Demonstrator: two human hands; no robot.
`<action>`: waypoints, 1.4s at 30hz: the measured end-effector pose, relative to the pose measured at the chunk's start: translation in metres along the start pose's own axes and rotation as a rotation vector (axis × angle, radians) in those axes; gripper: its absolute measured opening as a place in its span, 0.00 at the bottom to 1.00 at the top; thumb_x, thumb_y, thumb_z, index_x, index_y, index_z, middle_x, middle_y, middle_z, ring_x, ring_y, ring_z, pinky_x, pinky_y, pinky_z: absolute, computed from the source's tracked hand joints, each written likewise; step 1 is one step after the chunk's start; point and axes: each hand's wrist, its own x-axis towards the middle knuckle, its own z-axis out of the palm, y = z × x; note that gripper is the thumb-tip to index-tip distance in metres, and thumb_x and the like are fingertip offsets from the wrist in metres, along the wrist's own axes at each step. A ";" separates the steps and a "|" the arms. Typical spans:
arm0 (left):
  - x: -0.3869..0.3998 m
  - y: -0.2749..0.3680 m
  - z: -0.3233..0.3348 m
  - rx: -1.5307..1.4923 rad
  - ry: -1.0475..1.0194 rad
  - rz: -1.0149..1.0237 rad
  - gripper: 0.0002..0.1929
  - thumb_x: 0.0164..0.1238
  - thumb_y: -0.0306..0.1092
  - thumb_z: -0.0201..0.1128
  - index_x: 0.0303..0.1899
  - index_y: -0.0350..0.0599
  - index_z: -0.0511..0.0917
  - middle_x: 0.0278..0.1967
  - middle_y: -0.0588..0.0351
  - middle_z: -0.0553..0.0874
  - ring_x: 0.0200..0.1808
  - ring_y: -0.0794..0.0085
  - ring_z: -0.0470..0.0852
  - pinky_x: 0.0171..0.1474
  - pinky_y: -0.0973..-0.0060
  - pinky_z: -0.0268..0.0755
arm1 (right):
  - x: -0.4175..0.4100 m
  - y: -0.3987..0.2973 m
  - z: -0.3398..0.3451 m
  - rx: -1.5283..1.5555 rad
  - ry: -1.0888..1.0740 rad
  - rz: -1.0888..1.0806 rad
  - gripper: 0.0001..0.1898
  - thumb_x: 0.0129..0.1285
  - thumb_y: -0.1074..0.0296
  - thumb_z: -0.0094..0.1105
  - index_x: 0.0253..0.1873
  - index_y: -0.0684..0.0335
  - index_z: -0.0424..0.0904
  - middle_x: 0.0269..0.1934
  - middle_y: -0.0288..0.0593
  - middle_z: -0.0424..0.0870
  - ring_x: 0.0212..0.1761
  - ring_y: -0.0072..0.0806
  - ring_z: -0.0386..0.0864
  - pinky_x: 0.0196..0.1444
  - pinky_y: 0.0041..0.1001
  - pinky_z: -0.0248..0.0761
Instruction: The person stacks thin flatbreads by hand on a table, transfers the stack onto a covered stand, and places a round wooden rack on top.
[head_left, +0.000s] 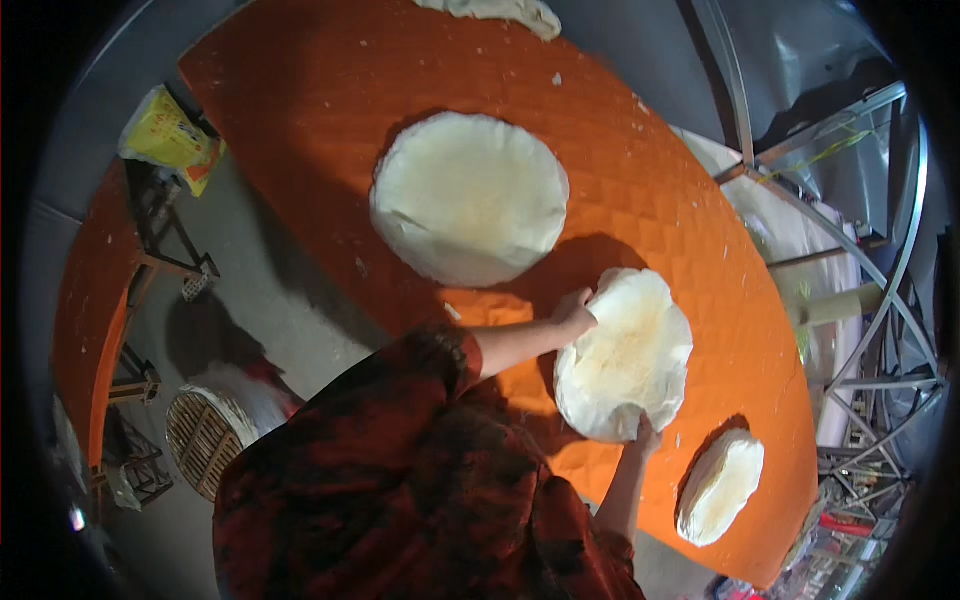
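Observation:
My left hand (576, 319) grips the upper left edge of a pale, soft-looking disc (628, 349) with a yellowish middle. At the disc's lower edge, my right hand (648, 435) holds the rim. The disc is over an orange-covered table (330, 127), and its material is not certain. A larger whitish disc (472, 199) of the same kind lies up and left of my hands. To the lower right, near the table's edge, a smaller one (721, 487) rests. Some fingers are hidden behind the held disc.
A round slatted bamboo tray (202, 442) stands behind me on the left. Further left are a second orange-covered table (90, 300) and a yellow printed bag (174, 135). Another pale piece (510, 11) lies at the table's far edge. Metal framework (862, 262) borders the right side.

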 end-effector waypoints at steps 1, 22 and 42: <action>-0.005 0.013 -0.007 0.035 -0.010 0.075 0.22 0.42 0.26 0.65 0.43 0.35 0.72 0.40 0.45 0.82 0.45 0.57 0.80 0.48 0.68 0.71 | -0.006 -0.018 0.011 0.022 -0.021 0.001 0.25 0.54 0.85 0.58 0.59 0.74 0.68 0.49 0.54 0.78 0.45 0.40 0.81 0.44 0.36 0.78; 0.027 -0.005 -0.417 -0.180 -0.036 -0.102 0.24 0.53 0.24 0.64 0.54 0.36 0.71 0.48 0.47 0.79 0.47 0.63 0.80 0.53 0.66 0.73 | -0.093 0.016 0.398 -0.109 -0.477 -0.159 0.23 0.47 0.74 0.70 0.49 0.73 0.73 0.41 0.43 0.80 0.40 0.27 0.77 0.39 0.25 0.74; 0.071 0.007 -0.445 0.343 0.336 0.237 0.39 0.66 0.51 0.58 0.69 0.37 0.51 0.68 0.36 0.57 0.70 0.47 0.56 0.70 0.59 0.51 | -0.145 -0.031 0.363 0.023 -0.085 -0.016 0.25 0.65 0.50 0.55 0.60 0.59 0.65 0.50 0.39 0.75 0.50 0.26 0.72 0.46 0.35 0.66</action>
